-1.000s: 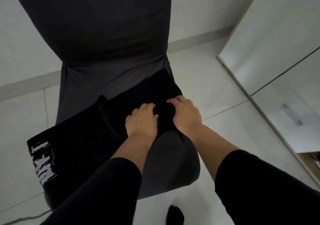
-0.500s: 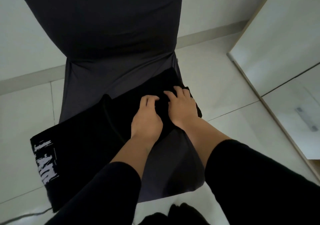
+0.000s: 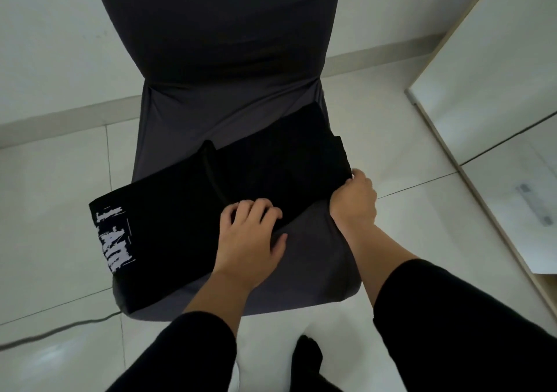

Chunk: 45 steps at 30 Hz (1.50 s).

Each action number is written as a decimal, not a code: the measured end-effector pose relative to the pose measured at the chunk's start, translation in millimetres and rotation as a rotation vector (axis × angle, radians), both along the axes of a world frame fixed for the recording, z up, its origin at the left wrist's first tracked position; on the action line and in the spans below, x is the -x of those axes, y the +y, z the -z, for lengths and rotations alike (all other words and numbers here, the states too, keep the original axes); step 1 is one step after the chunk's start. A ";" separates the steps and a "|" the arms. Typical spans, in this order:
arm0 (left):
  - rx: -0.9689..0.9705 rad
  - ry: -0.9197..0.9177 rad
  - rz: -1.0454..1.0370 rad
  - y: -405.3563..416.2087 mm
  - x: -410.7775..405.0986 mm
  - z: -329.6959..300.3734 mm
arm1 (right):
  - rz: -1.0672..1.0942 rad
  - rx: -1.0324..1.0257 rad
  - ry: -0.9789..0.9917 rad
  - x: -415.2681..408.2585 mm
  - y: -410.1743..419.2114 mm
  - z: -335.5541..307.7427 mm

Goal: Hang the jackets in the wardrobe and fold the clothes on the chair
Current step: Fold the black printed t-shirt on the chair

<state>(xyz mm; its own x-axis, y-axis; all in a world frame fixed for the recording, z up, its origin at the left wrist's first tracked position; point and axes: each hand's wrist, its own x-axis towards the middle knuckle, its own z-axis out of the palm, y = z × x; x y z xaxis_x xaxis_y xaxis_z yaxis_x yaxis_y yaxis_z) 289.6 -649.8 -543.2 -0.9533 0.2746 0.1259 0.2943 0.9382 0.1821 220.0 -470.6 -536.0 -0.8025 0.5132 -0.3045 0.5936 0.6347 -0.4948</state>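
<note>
A black garment (image 3: 187, 210) with a white print at its left end lies in a long folded strip across the seat of a dark grey covered chair (image 3: 313, 259). Its left end hangs over the seat's left edge. My left hand (image 3: 250, 238) rests on the garment's front edge near the middle, fingers bent and pressing the cloth. My right hand (image 3: 355, 198) grips the garment's right end at the seat's right side, thumb on top and fingers tucked under the fabric.
The chair's tall back (image 3: 217, 29) rises straight ahead against a white wall. A white wardrobe (image 3: 497, 96) stands to the right. A grey cable (image 3: 60, 331) runs over the tiled floor at the lower left. My dark-socked foot (image 3: 307, 358) is below the seat.
My hands have moved apart: the right slid to the garment's right end and took hold of it, the left shifted back to the front edge. The view has moved closer and more centred.
</note>
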 end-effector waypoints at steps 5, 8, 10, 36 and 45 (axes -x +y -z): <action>0.029 0.028 -0.001 25.1 19.6 -6.2 | 0.434 0.543 -0.207 12.5 8.5 -6.2; 0.029 0.083 0.028 28.9 15.6 -6.3 | 0.483 0.627 0.035 23.0 19.2 -10.0; 0.047 0.109 0.061 29.6 8.6 -4.2 | 0.532 0.557 0.162 26.3 25.1 -7.1; -0.471 -0.071 -0.678 -72.5 48.4 -23.2 | -0.529 -0.041 0.099 -48.2 -123.0 -8.7; -0.973 -0.166 -0.743 -60.3 10.0 -23.8 | -0.165 1.127 -0.285 -22.1 -137.7 -44.3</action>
<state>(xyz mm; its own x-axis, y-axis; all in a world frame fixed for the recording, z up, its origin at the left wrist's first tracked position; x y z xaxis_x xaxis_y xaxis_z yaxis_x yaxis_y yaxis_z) 279.6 -710.1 -519.4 -0.8619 -0.4804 -0.1621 -0.3449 0.3211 0.8820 242.1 -608.3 -491.6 -0.6632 -0.2653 -0.6998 0.7254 0.0023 -0.6883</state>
